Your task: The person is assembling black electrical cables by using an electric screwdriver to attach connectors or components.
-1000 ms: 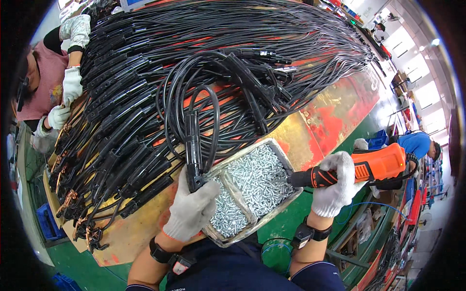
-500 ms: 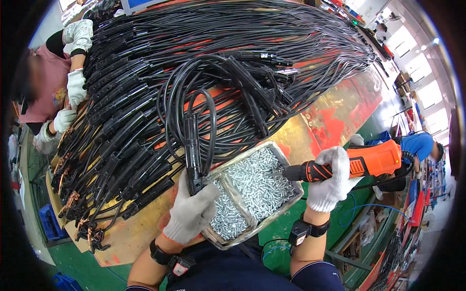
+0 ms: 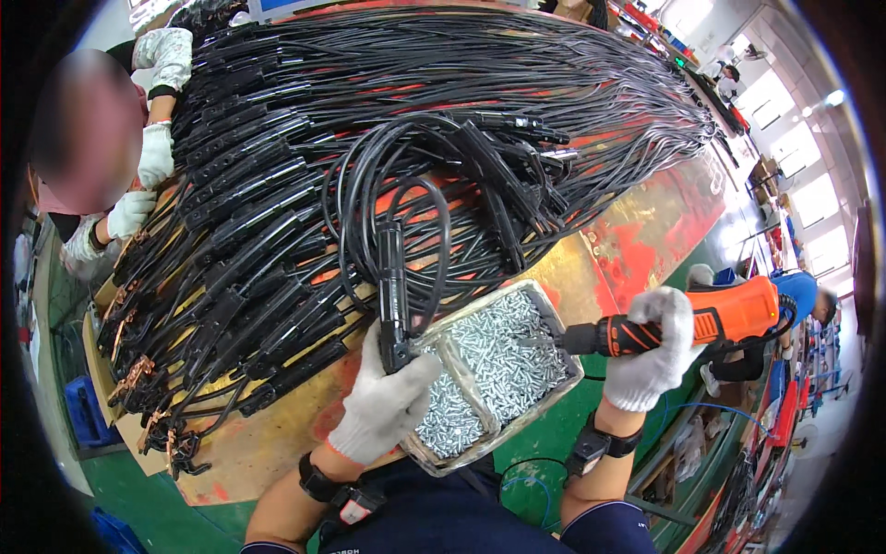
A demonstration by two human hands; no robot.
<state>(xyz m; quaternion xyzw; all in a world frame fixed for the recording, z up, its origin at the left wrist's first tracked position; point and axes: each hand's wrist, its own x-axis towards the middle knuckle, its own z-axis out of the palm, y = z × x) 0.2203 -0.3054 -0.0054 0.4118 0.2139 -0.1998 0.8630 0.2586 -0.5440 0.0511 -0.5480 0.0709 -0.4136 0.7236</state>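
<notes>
My left hand (image 3: 383,406), in a white glove, grips the lower end of a black cable handle (image 3: 392,277). This handle stands nearly upright, and its thick black cable (image 3: 349,208) loops above it. Gloved as well, my right hand (image 3: 651,365) is wrapped round an orange and black electric screwdriver (image 3: 734,311). The screwdriver lies sideways, its tip pointing left over a box (image 3: 574,377) of small silvery screws (image 3: 508,346). Whether a screw sits on the tip is too small to tell. The box is divided in two and stands just right of my left hand.
Rows of black cables with handles (image 3: 249,231) cover the table (image 3: 637,245), bare copper ends (image 3: 138,374) at its left edge. More handles (image 3: 498,175) lie piled beyond the box. Another person's gloved hands (image 3: 138,212) work at the left. Someone in blue (image 3: 801,294) bends at the right.
My left hand and the cable handle have shifted slightly right, toward the screw box. My right hand has moved slightly right with the screwdriver. The person at the left leans further in.
</notes>
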